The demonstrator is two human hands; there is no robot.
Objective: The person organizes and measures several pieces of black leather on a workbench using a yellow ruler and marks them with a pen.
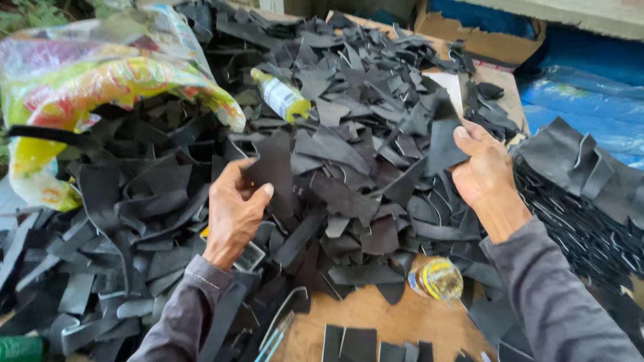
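Observation:
My left hand (233, 209) pinches a dark, flat leather-like scrap (274, 167) between thumb and fingers above a big heap of black offcuts (349, 121). To the right, my right hand (484, 173) holds up another black scrap (443, 144) by its lower edge. Both sleeves are grey. The heap covers most of the brown wooden table (376, 315).
A colourful plastic sack (87, 74) spills scraps at the left. A small yellow-capped bottle (282, 97) lies on the heap; a clear bottle with a yellow lid (437, 278) sits near the table's front. Stacked black pieces (583, 201) lie right, a blue tarp (590, 94) behind.

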